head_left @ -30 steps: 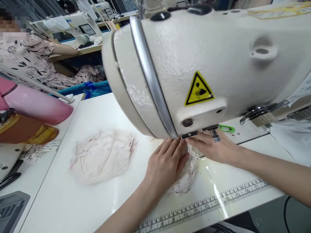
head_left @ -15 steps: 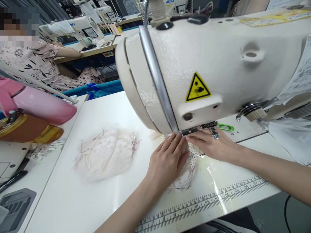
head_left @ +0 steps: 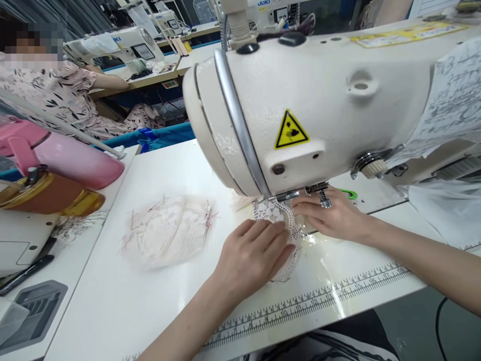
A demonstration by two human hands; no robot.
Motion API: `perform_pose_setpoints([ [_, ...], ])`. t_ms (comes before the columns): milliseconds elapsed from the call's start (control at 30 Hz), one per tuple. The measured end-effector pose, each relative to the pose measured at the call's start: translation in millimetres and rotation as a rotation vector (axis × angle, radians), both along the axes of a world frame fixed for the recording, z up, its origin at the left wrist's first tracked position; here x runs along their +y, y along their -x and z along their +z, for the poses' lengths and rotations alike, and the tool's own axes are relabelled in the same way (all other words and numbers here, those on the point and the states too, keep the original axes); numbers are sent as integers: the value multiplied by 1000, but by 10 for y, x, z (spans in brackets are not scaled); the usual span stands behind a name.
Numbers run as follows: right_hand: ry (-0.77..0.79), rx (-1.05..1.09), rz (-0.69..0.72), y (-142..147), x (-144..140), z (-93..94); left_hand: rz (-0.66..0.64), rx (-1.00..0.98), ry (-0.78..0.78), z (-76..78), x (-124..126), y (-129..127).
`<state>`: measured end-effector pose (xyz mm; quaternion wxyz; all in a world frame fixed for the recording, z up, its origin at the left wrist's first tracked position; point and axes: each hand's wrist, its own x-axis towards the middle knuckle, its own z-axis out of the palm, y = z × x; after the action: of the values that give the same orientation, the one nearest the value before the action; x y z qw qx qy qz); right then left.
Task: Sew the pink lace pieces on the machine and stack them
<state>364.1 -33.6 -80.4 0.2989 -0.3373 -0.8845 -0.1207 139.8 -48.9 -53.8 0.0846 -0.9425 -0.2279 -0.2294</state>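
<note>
- We were feeding a white lace piece under the head of the sewing machine; it lay flat on the white table, its far end at the presser foot.
- Left hand lay flat on the lace's near end, fingers together and pressing down, pinching nothing.
- Right hand rested just right of the foot, fingers extended and close together, tips touching the lace edge; whether they nipped it we could not tell.
- Step, as we judged: guiding the seam mid-stitch.
- Next move called for both hands steering the curved edge evenly, fingertips kept clear of the needle.
- A pile of finished-looking lace pieces sat well to the left.
</note>
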Motion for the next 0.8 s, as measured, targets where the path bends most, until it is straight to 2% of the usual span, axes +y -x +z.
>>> perform_pose_setpoints([
  [67, 67, 45, 69, -44, 23, 3, -128, 64, -56, 49, -101, 54],
  [133, 172, 66, 156, -74, 37, -13, -201, 184, -118, 26, -222, 126],
  [200, 259, 36, 221, -86, 38, -31, -198, 300, -155, -36, -345, 195],
  [267, 311, -11, 261, -86, 22, -34, -150, 316, -160, -82, -447, 235],
  [333, 361, -34, 278, -79, -6, -16, -45, 211, -52, -68, -507, 237],
  [433, 440, -46, 257, -58, -46, 16, 278, -2, 366, 77, -493, 191],
  [500, 457, -56, 212, -32, -55, 15, 464, -64, 601, 199, -423, 161],
  [533, 454, -52, 187, -16, -53, 5, 492, -55, 657, 247, -377, 152],
  [600, 441, -25, 146, 16, -43, -21, 454, 0, 666, 292, -280, 142],
  [700, 441, 17, 126, 46, -32, -41, 350, 55, 609, 249, -164, 126],
  [800, 463, 45, 139, 49, -40, -20, 304, -16, 573, 186, -101, 86],
])
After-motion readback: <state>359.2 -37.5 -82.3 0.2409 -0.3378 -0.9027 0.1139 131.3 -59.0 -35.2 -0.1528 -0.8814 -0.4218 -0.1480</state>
